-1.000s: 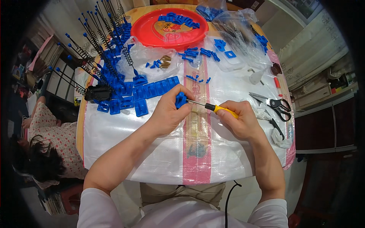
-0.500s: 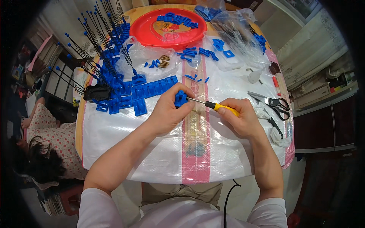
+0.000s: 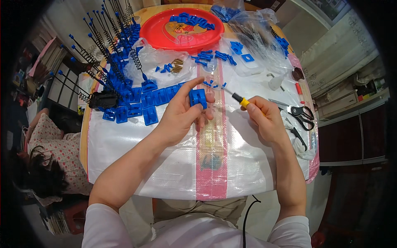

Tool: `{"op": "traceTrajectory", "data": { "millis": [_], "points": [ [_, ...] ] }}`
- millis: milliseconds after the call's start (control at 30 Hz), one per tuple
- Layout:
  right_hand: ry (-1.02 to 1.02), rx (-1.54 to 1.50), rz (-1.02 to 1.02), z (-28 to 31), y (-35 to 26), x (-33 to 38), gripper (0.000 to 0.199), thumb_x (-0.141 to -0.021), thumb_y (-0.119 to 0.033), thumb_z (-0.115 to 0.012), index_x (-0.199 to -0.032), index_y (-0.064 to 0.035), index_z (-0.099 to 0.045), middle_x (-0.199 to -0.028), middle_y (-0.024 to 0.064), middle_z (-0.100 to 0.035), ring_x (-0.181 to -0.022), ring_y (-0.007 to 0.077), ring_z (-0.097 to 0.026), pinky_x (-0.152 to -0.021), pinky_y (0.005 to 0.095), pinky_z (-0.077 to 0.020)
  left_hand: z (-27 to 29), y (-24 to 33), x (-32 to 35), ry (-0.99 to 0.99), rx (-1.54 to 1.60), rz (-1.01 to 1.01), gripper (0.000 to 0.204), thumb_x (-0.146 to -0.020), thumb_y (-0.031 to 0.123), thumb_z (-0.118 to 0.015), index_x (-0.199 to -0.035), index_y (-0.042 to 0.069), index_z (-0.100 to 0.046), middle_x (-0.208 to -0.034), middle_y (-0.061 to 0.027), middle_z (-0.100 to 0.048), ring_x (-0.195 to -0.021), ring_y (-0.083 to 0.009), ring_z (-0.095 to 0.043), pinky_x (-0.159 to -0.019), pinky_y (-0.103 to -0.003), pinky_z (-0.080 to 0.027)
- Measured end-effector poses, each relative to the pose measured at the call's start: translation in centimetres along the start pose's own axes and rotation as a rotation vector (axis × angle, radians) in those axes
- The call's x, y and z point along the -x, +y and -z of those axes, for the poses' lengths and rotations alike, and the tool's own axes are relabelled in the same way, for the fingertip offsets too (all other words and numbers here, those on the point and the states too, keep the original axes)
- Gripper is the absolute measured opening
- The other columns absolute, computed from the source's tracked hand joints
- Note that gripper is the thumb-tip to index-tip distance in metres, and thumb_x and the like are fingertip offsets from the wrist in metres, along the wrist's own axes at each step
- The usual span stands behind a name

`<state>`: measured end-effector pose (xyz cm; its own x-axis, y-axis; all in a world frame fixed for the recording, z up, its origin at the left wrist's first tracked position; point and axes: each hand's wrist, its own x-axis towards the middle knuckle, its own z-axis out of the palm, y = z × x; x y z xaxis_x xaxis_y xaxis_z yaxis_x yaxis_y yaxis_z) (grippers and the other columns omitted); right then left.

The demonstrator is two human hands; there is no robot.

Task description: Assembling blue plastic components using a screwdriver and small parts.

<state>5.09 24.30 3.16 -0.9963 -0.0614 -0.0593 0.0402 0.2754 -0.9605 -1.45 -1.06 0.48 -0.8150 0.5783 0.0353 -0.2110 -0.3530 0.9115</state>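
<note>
Between the thumb and fingers of my left hand (image 3: 182, 113) is a blue plastic block (image 3: 197, 98) with a recess in its face. My right hand (image 3: 266, 118) grips a screwdriver (image 3: 243, 100) by its yellow and black handle. Its thin shaft points up and left, apart from the block, towards several tiny blue pieces (image 3: 215, 84) on the table. Left of my left hand lie rows of similar blue blocks (image 3: 151, 115). Beyond the tiny pieces are longer blue pegs (image 3: 203, 57).
Black springs with blue tips (image 3: 109, 39) stand upright at the left. A red basin (image 3: 151, 41) holding blue parts is at the back. Brass cylinders (image 3: 177, 66) lie on a clear bag. Black-handled scissors (image 3: 304, 115) rest at the right. A person (image 3: 58, 161) is beside the table's left.
The screwdriver has come away from the blue block, its tip swinging upward. My left hand has turned the block and loosened its fingers around it.
</note>
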Motion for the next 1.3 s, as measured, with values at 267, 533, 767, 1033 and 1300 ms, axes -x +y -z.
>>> {"op": "traceTrajectory", "data": {
  "millis": [267,533,767,1033,1300],
  "points": [
    [0.05,-0.291,0.146,-2.5,0.7,-0.1,0.018,-0.103,-0.016,-0.049,-0.116,-0.0033,-0.048,-0.084,0.001,-0.054,-0.066,0.0057,-0.044,-0.059,0.0225,-0.0385,-1.7,0.5,1.1,-0.048,-0.265,0.111,0.054,-0.095,-0.004,-0.047,-0.146,0.006,-0.032,-0.115,-0.0107,-0.061,-0.081,-0.0105,-0.06,-0.067,-0.023,-0.05],
    [-0.079,0.052,0.148,-3.6,0.0,0.8,0.032,-0.088,-0.011,-0.072,-0.114,-0.003,-0.055,-0.089,0.0038,-0.065,-0.081,0.0077,-0.06,-0.073,0.0254,-0.0481,-1.5,-0.2,1.5,-0.123,-0.397,0.098,0.048,-0.097,0.001,-0.046,-0.143,0.007,-0.034,-0.099,-0.0042,-0.056,-0.074,-0.007,-0.054,-0.063,-0.022,-0.044],
    [-0.1,-0.113,0.171,-4.6,0.2,1.2,0.024,-0.088,-0.006,-0.073,-0.109,-0.0015,-0.063,-0.094,0.0017,-0.066,-0.085,0.0068,-0.06,-0.077,0.0237,-0.0489,-2.7,0.5,1.8,-0.148,-0.427,0.077,0.049,-0.099,0.001,-0.045,-0.144,0.009,-0.029,-0.1,-0.0055,-0.053,-0.082,-0.0091,-0.055,-0.074,-0.025,-0.048],
    [-0.108,-0.066,0.159,-4.5,0.3,1.1,0.018,-0.085,-0.007,-0.077,-0.1,-0.0014,-0.067,-0.085,0.0005,-0.066,-0.079,0.0053,-0.057,-0.07,0.0229,-0.0466,-2.0,-0.4,1.7,-0.211,-0.515,0.043,0.046,-0.101,-0.001,-0.04,-0.143,0.011,-0.026,-0.107,-0.0075,-0.052,-0.09,-0.0106,-0.057,-0.082,-0.028,-0.05],
    [-0.123,-0.031,0.174,-4.6,-0.2,1.3,0.021,-0.083,-0.008,-0.079,-0.099,-0.0019,-0.067,-0.082,0.0005,-0.066,-0.074,0.0057,-0.057,-0.067,0.0234,-0.047,-1.8,-0.8,1.7,-0.209,-0.57,0.034,0.045,-0.101,-0.001,-0.04,-0.141,0.012,-0.025,-0.104,-0.0071,-0.053,-0.091,-0.0096,-0.059,-0.079,-0.027,-0.052]
  ]
}}
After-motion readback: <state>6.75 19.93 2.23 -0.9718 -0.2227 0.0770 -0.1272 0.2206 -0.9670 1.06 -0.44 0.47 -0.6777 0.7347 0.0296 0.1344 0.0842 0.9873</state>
